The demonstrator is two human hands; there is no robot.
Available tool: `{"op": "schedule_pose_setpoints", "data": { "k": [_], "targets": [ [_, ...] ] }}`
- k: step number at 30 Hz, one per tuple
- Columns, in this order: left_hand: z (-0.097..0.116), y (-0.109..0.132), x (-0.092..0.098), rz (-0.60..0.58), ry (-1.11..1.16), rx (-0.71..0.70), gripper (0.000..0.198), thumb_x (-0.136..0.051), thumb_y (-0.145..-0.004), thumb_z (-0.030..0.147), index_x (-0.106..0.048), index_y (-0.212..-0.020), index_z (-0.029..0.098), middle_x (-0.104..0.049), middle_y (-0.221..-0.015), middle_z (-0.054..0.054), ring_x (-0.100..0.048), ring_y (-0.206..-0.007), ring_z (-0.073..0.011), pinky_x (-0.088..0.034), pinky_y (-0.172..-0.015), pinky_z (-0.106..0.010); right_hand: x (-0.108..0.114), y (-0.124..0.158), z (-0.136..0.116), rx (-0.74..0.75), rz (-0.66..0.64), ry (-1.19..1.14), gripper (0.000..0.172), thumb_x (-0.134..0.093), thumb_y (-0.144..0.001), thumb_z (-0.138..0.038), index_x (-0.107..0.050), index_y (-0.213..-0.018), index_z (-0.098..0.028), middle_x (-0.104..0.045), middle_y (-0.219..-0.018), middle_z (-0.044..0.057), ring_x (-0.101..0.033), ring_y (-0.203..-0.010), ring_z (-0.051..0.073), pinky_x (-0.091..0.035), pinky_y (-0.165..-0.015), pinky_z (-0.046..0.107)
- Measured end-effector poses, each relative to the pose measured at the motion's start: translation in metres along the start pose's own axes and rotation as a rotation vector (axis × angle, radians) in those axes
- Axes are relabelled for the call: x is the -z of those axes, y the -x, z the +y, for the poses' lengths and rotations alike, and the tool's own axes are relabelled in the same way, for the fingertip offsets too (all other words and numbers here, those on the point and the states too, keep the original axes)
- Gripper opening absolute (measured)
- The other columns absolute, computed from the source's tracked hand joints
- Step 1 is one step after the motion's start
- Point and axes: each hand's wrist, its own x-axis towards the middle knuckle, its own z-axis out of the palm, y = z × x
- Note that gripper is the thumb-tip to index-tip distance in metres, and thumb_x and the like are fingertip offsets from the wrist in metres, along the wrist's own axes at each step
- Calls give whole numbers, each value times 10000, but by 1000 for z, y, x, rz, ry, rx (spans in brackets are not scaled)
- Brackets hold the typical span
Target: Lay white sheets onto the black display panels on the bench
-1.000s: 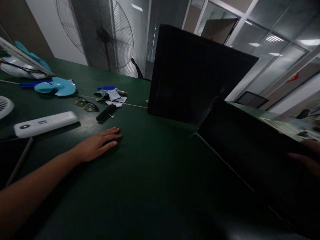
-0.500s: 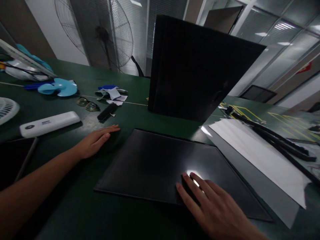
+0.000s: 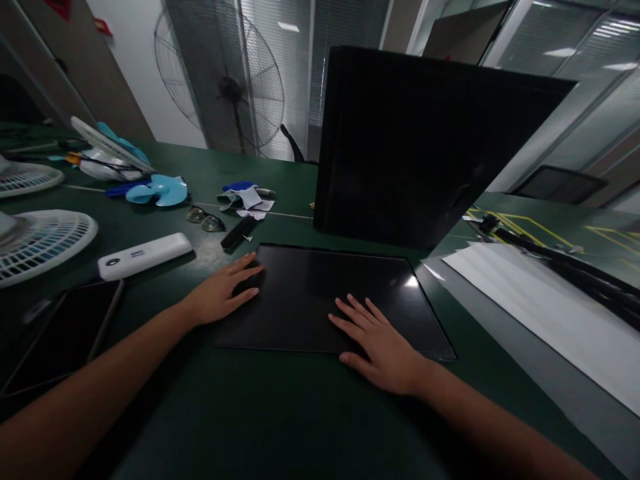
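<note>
The flat black panel [image 3: 320,297] now lies farther up the green table [image 3: 280,420], close before the upright black board [image 3: 415,147]. The left hand [image 3: 223,295], on bare table a moment ago, now touches the panel's left edge. The right hand [image 3: 383,343] lies spread on its near edge.

Just beyond the left hand [image 3: 223,293] lie a black pen-like stick [image 3: 239,233] and glasses [image 3: 205,219]. A white remote [image 3: 145,255] sits left of it. White sheets [image 3: 545,313] lie well right of the right hand [image 3: 385,343].
</note>
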Motion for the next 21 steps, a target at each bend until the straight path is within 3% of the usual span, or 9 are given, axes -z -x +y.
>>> {"op": "schedule_pose_setpoints", "data": {
  "k": [2, 4, 6, 8, 9, 11, 15, 21],
  "targets": [
    [-2, 1, 2, -25, -2, -22, 733, -444, -1037, 672, -441, -1627, 236, -209, -1755, -99, -266, -1603, -346, -290, -1284, -542, 16, -1, 28, -91, 39, -13, 496, -438, -1086, -610, -523, -1542, -434, -433, -1616, -64, -410, -1493, 201, -376, -1243, 420],
    [-4, 1, 2, -43, -12, -45, 746, -481, -1027, 677, -402, -1644, 265, -212, -1752, -90, -251, -1606, -348, -272, -1286, -557, 29, 5, 67, -299, 185, 34, 502, -319, -1116, -550, -587, -1498, -365, -528, -1545, -12, -510, -1408, 203, -448, -1179, 396],
    [-5, 0, 2, -48, -38, -37, 737, -479, -1032, 678, -356, -1659, 310, -186, -1756, -65, -227, -1611, -354, -243, -1289, -588, 32, 17, 112, -544, 371, 118, 613, -307, -1099, -493, -474, -1586, -160, -380, -1638, 149, -363, -1510, 325, -327, -1240, 555],
    [-5, -1, 0, -60, -76, -3, 717, -454, -1042, 682, -315, -1666, 356, -151, -1761, -36, -201, -1614, -372, -206, -1286, -632, 25, 31, 151, -752, 463, 182, 709, -358, -1068, -494, -402, -1590, -17, -271, -1655, 266, -217, -1551, 436, -223, -1225, 688],
    [-5, -1, -2, -69, -95, 19, 712, -438, -1046, 686, -294, -1670, 375, -133, -1763, -23, -191, -1614, -384, -191, -1282, -653, 20, 38, 166, -828, 467, 198, 726, -380, -1056, -505, -419, -1567, 9, -298, -1630, 297, -229, -1537, 463, -238, -1203, 708],
    [-4, -2, -5, -75, -122, 52, 710, -407, -1052, 694, -255, -1677, 392, -112, -1764, -9, -180, -1612, -402, -170, -1276, -678, 9, 48, 188, -913, 424, 206, 691, -395, -1056, -524, -497, -1519, -21, -436, -1548, 285, -378, -1465, 441, -345, -1171, 644],
    [-3, -2, -8, -76, -142, 60, 711, -369, -1064, 686, -205, -1688, 388, -120, -1768, -7, -163, -1619, -399, -141, -1281, -674, 1, 49, 199, -936, 362, 243, 552, -364, -1097, -494, -582, -1486, -168, -558, -1470, 175, -546, -1334, 337, -436, -1130, 486],
    [0, -1, -2, -100, -141, 55, 705, -356, -1071, 675, -214, -1692, 372, -111, -1774, -8, -150, -1629, -374, -175, -1283, -645, 10, 40, 182, -962, 349, 291, 506, -413, -1097, -412, -556, -1498, -138, -623, -1353, 200, -615, -1219, 348, -514, -993, 498]
  ]
}}
